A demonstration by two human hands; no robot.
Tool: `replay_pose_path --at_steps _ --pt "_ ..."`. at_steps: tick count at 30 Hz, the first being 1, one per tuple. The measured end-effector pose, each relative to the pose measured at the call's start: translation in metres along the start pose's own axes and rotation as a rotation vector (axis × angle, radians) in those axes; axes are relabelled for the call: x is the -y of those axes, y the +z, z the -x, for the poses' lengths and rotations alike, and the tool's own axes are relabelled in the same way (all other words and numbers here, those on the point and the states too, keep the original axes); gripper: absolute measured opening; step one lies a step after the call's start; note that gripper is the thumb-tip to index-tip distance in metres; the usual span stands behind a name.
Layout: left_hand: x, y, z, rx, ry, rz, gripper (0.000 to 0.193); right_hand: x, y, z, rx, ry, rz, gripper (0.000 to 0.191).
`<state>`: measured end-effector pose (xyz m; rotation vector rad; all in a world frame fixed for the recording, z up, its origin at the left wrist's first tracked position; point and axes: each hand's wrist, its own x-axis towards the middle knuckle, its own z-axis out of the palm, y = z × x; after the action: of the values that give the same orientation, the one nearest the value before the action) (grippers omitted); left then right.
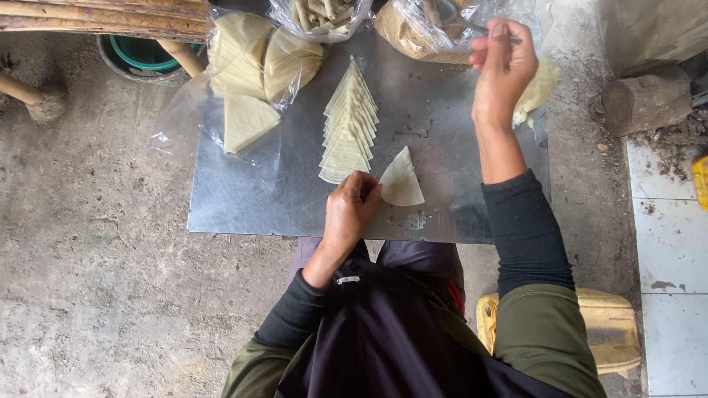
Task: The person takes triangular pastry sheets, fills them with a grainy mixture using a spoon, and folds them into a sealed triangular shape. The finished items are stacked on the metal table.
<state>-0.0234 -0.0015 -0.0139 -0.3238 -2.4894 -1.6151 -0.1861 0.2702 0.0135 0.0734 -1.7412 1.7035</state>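
Left grip (352, 206) pinching one wrapper (402, 180), right grip (501, 63) holding spoon (461, 21)

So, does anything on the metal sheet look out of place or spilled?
Nothing stands out. The triangular wrappers lie in a neat overlapping row on the metal sheet, one single wrapper beside the left hand.

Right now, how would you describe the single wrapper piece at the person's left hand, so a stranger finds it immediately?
Start at the metal sheet on the floor. Near its front edge, the left hand touches a single wrapper, pale and fan-shaped. Unlike the overlapping row of wrappers just left of it, it lies flat alone.
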Motion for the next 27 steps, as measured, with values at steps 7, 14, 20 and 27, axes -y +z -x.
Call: replay_pose_path --at_steps 7,14,20,27 --pt "-0.002 -0.003 0.0 0.022 -0.015 -0.002 0.014 0.027 -0.038 -0.005 -0.053 -0.072 -0.046 0.018" --pt "-0.003 -0.008 0.003 0.022 -0.055 0.014 0.015 0.069 -0.076 0.069 -0.005 0.052 -0.192 0.012" --pt "-0.004 -0.006 0.007 -0.013 -0.014 0.018 0.014 0.079 -0.085 0.165 0.09 0.239 -0.164 0.012" --pt "0.0 -0.003 0.008 -0.033 0.021 -0.025 0.013 0.081 -0.102 0.214 0.33 0.18 0.106 0.023"
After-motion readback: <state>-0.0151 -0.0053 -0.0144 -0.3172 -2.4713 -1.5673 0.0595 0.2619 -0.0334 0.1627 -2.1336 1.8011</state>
